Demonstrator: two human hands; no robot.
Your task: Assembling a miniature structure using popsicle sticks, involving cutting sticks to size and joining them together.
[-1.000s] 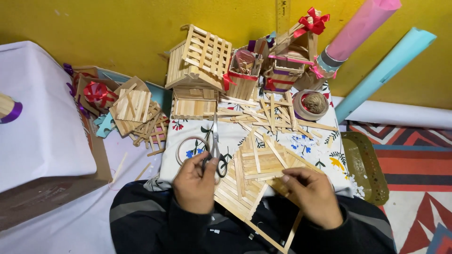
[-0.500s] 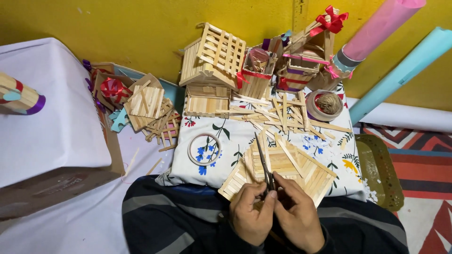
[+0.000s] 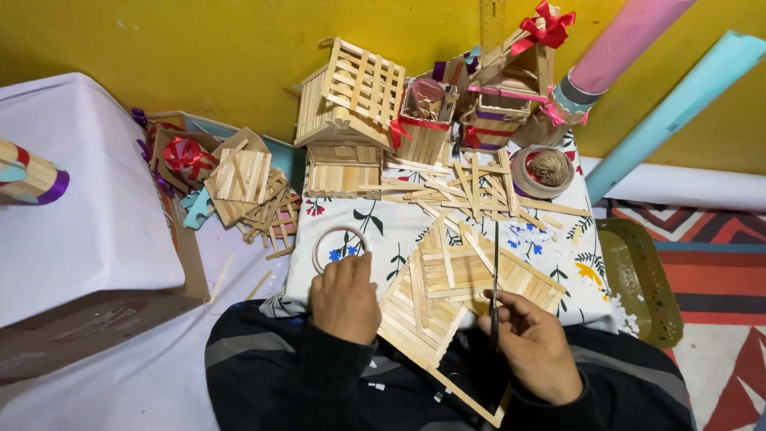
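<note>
Two hands have parted since a moment ago, when they met over my lap. My left hand [image 3: 345, 297] now lies flat and loose beside the tape ring [image 3: 341, 246], holding nothing. My right hand [image 3: 533, 353] grips what look like scissors [image 3: 495, 279], blades up, against the stick panel [image 3: 463, 287] on the floral cloth [image 3: 383, 227].

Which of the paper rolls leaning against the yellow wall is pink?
The upper, thicker pink paper roll; the light blue paper roll leans lower and further right.
</note>
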